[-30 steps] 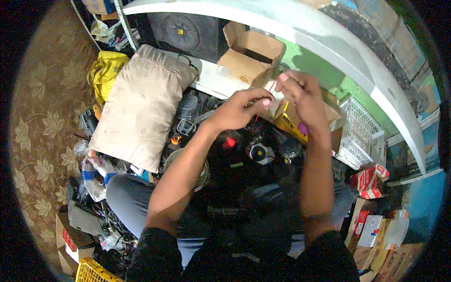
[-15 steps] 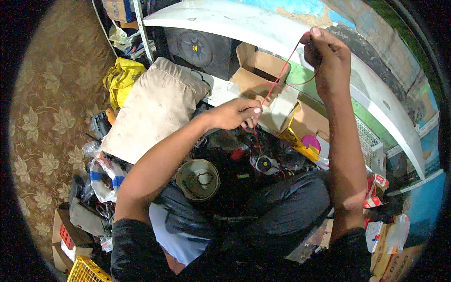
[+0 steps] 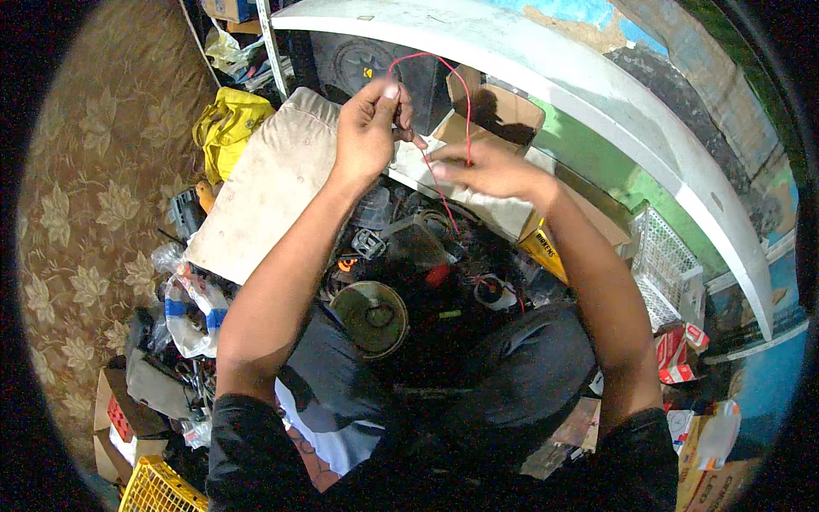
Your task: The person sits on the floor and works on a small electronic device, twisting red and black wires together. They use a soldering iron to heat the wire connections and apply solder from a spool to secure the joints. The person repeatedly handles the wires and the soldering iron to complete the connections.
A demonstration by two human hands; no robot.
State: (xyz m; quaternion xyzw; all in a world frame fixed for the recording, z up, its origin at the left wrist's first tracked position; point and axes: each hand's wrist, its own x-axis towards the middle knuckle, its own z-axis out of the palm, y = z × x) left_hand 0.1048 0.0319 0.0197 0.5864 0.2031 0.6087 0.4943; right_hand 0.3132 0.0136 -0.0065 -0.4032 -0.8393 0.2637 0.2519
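My left hand (image 3: pixel 373 128) is raised in front of the speaker, thumb and fingers pinched on a thin red wire (image 3: pixel 468 111). From that pinch the wire arches up and over to the right, coming down at my right hand (image 3: pixel 495 173). Another length slants below my left hand toward the dark clutter. The right hand's fingers are stretched toward the left hand, slightly blurred, with thumb and forefinger apart beside the wire. Below my hands, a round tub (image 3: pixel 369 320) stands by my left knee. A small white, round part (image 3: pixel 495 292) lies near my right knee.
A beige cushion (image 3: pixel 264 196) and yellow cloth (image 3: pixel 230 128) lie to the left. Ahead stand a black speaker (image 3: pixel 363 64) and an opened cardboard box (image 3: pixel 503 111) under a long white curved panel (image 3: pixel 409 21). A white wire basket (image 3: pixel 661 264) is at right.
Both hands have come together: my left hand rose and moved left, while my right hand dropped down and leftward. The wire, stretched taut between them before, now bends in a loose arch.
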